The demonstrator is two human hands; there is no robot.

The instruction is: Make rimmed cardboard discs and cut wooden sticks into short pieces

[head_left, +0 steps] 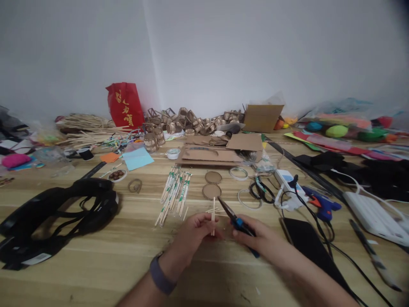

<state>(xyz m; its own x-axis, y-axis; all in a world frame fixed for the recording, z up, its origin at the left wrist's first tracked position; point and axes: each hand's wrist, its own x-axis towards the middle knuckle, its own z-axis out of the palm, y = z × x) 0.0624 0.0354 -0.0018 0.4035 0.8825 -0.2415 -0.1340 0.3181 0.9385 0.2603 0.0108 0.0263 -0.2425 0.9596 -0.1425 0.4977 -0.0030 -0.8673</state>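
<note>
Near the front middle of the table, my left hand [200,230] pinches a thin wooden stick [214,209] that points upward. My right hand [252,234] is wrapped round the blue handles of a pair of pliers [234,218], whose dark jaws lie just right of the stick's upper end. I cannot tell whether the jaws touch it. Short stick pieces [219,211] lie behind my fingers. Two round cardboard discs [211,191] rest just beyond. Left of them is a bundle of wrapped chopsticks [175,192] with green-printed paper.
Flat cardboard [207,160] and a pile of small stick-and-cardboard pieces [191,121] stand behind. A black headset-like device [60,213] sits left. A dark phone [309,247], cables, a blue glue gun [324,207] and a white power strip [377,217] occupy the right.
</note>
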